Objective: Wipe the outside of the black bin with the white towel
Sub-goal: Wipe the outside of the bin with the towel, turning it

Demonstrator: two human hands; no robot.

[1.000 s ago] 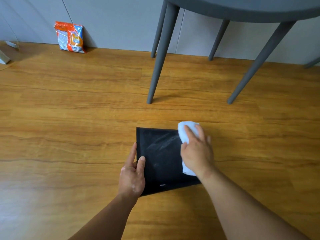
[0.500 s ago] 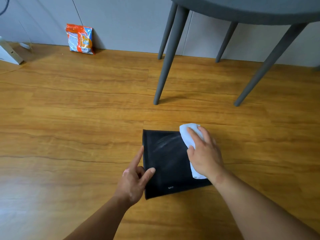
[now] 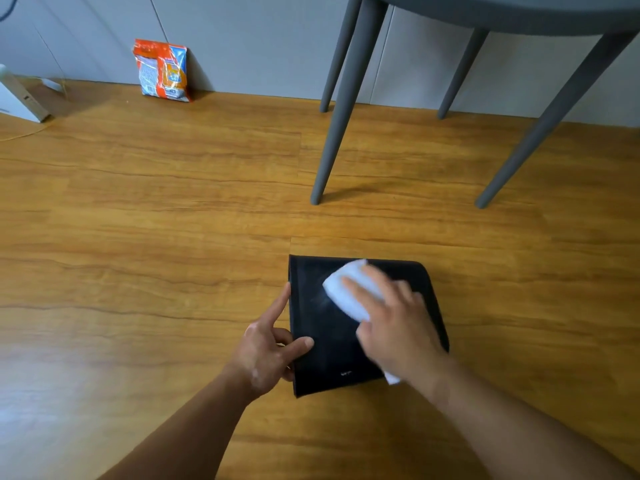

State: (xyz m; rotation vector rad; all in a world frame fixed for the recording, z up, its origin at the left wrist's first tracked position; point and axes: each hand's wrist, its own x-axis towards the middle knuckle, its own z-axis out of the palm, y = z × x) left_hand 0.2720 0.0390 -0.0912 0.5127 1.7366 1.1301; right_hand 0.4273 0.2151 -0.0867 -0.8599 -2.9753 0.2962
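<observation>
The black bin point(image 3: 325, 351) lies on its side on the wooden floor, one broad face turned up. My left hand point(image 3: 266, 355) holds its left edge: the thumb lies on the top face, the index finger points along the edge, and the other fingers curl beneath. My right hand point(image 3: 398, 327), blurred by motion, presses the folded white towel point(image 3: 341, 289) onto the far middle of that face with its fingers laid over it. A corner of towel pokes out by the wrist.
Grey table legs point(image 3: 341, 116) stand just beyond the bin, with another leg point(image 3: 554, 116) at the right. An orange and white packet point(image 3: 161, 71) leans on the grey wall at the back left. A white device point(image 3: 20, 98) sits at the far left.
My right hand has slid the towel leftward from the bin's right edge onto the middle of its face. My left hand keeps hold of the left edge.
</observation>
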